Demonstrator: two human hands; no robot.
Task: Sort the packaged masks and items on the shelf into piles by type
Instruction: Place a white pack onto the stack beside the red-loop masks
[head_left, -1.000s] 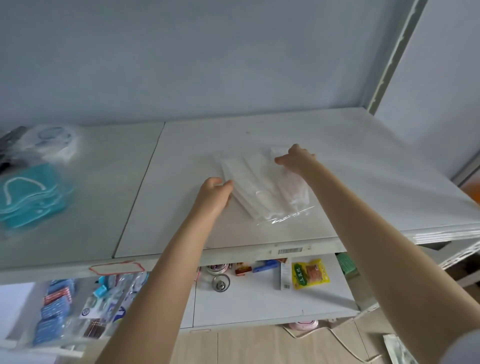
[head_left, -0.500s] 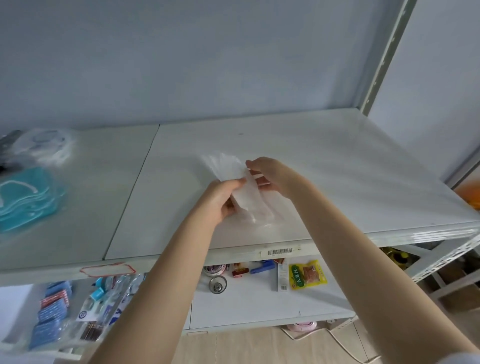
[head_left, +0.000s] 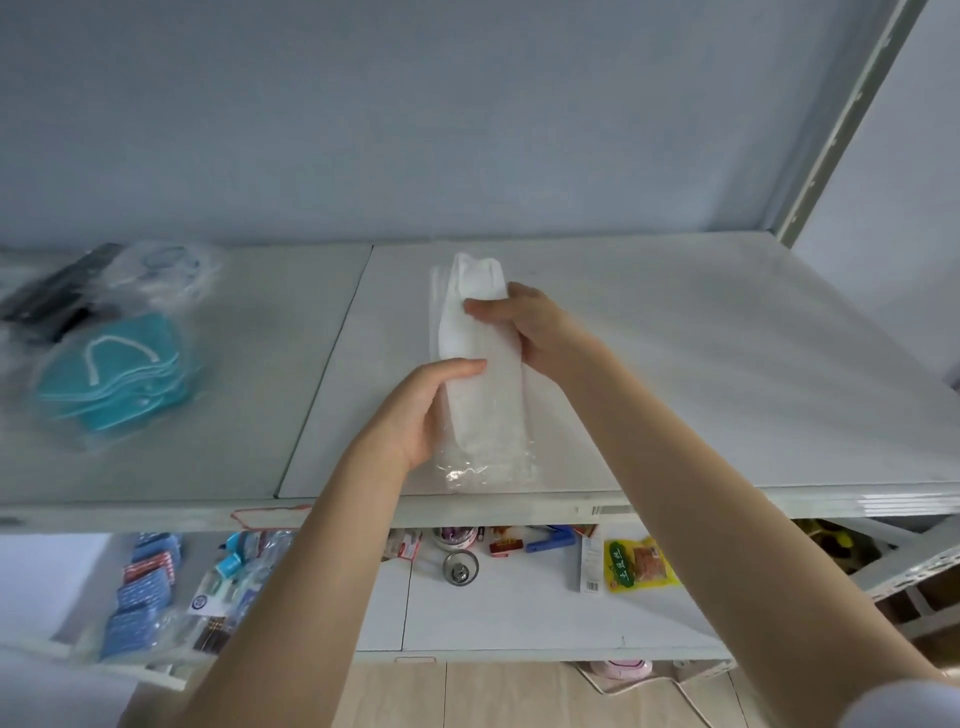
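Head cam, quick q: what changed on the shelf (head_left: 675, 364)?

> White masks (head_left: 483, 405) were fanned flat a second ago. Now they're squared into one bundle, right of the teal mask pile (head_left: 119, 374), so I'd call that type gathered. Left hand (head_left: 421, 410) and right hand (head_left: 540, 332) both pinch it, thumbs in front, other fingers hidden behind.

Pack count?

> Can't tell. The blurry bags (head_left: 156, 270) behind the teal mask pile are maybe goggles.
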